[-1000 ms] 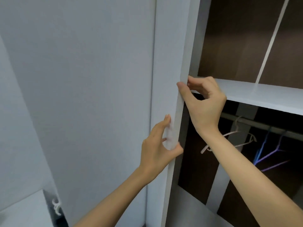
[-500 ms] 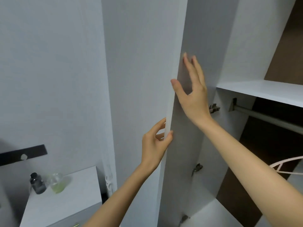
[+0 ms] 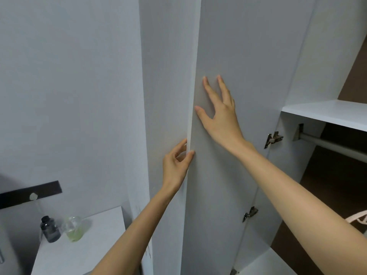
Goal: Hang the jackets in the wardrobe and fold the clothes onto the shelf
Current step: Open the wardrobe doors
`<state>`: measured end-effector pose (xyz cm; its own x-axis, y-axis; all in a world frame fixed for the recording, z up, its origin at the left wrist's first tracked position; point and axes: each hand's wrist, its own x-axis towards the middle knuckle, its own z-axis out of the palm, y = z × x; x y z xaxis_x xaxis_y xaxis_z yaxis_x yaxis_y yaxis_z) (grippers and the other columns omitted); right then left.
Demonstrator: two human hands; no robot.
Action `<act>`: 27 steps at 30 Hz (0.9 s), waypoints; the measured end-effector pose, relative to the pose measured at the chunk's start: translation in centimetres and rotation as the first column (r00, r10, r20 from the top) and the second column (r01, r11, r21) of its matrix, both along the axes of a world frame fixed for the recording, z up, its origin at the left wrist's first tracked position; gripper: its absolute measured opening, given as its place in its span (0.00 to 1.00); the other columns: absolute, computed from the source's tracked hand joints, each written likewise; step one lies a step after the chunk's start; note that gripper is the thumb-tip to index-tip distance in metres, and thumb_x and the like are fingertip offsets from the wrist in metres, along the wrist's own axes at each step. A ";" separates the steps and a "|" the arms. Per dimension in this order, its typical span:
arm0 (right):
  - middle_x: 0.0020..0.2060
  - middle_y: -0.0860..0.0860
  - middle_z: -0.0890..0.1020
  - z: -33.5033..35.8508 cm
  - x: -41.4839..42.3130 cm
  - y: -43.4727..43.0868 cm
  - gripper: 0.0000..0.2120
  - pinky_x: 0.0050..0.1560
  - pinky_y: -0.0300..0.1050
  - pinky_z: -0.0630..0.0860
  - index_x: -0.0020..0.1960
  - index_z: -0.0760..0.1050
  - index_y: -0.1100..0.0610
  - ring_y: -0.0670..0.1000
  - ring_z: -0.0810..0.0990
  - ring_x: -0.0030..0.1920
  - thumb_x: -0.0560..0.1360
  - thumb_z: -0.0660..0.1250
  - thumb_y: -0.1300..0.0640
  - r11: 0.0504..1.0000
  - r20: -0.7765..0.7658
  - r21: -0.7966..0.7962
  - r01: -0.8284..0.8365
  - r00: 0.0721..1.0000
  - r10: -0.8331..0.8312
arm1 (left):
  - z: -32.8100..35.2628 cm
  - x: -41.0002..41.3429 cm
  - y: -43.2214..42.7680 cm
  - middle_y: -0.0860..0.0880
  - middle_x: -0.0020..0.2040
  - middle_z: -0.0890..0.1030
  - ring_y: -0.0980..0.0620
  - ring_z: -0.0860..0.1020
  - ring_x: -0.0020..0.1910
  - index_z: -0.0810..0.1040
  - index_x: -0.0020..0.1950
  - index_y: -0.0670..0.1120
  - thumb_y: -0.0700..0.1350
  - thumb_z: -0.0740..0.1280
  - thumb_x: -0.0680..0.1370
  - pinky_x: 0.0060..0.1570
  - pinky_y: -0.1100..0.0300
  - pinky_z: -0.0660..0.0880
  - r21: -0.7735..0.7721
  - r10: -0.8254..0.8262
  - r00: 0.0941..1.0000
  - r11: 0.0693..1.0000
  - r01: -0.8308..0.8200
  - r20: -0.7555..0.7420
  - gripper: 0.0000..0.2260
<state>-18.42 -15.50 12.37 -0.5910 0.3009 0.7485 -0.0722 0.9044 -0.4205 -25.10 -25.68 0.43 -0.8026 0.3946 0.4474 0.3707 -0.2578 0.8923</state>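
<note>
1. Wardrobe door [image 3: 228, 56]: flat pale grey panel with a matte, faintly grained face and a thin white edge band, swung open and seen edge-on at centre frame.
2. Left hand [image 3: 175, 165]: grips the door's leading edge, thumb on the inner face, fingers curled round the outer side.
3. Right hand [image 3: 220, 114]: spread flat, palm and fingers pressed on the door's inner face; grasps nothing.
4. Hinges: two metal cup hinges, upper [image 3: 273, 138] and lower [image 3: 250, 213], at the door's inner side.
5. Wardrobe interior: white smooth shelf [image 3: 327, 114] at right; below it a round metal hanging rail [image 3: 333, 145] on a bracket; dark brown back panel [image 3: 337, 195].
6. Hanger [image 3: 357, 221]: white, partly hidden behind the right forearm.
7. Jackets and clothes: none in view.
8. Side cabinet [image 3: 89, 245]: white top, lower left, carrying a dark bottle [image 3: 50, 229] and, just beside it, a clear jar of greenish liquid [image 3: 73, 229].
9. Wall [image 3: 69, 86]: plain grey, with a dark horizontal strip [image 3: 29, 193].
</note>
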 end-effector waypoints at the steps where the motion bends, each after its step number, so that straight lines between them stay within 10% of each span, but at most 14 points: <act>1: 0.78 0.50 0.47 -0.1 -0.1 0.0 0.31 0.77 0.48 0.49 0.78 0.54 0.45 0.53 0.46 0.77 0.79 0.63 0.53 1.000 0.009 0.007 0.002 1.000 -0.003 | 0.0 -0.3 0.0 0.53 0.56 0.83 0.56 0.82 0.53 0.77 0.66 0.46 0.39 0.68 0.77 0.54 0.61 0.78 -0.007 -0.007 1.000 1.000 0.006 -0.013 0.17; 7: 0.78 0.48 0.50 -0.3 0.8 0.3 0.27 0.73 0.40 0.50 0.77 0.56 0.46 0.50 0.50 0.77 0.80 0.61 0.54 1.000 0.060 0.024 0.015 0.998 -0.016 | 0.2 -0.2 -0.7 0.67 0.49 0.81 0.67 0.80 0.47 0.75 0.58 0.60 0.39 0.67 0.77 0.44 0.73 0.75 -0.100 0.034 0.990 0.994 -0.048 -0.139 0.17; 13: 0.72 0.43 0.68 -1.6 5.2 1.1 0.21 0.69 0.47 0.67 0.73 0.66 0.47 0.46 0.65 0.72 0.81 0.58 0.49 0.971 0.146 0.090 0.220 0.962 -0.232 | 1.2 2.6 -1.6 0.59 0.63 0.69 0.64 0.71 0.59 0.64 0.71 0.54 0.40 0.65 0.77 0.53 0.74 0.70 -0.093 0.100 0.956 0.987 -0.130 -0.275 0.24; 27: 0.64 0.48 0.77 -8.6 23.6 -2.8 0.19 0.58 0.50 0.75 0.70 0.71 0.47 0.51 0.75 0.63 0.80 0.61 0.51 0.851 0.196 -0.045 0.523 0.840 -0.506 | -3.2 16.5 -4.1 0.55 0.64 0.73 0.59 0.73 0.58 0.64 0.73 0.54 0.43 0.62 0.79 0.55 0.64 0.69 -0.357 -0.311 0.906 0.912 0.200 -0.288 0.23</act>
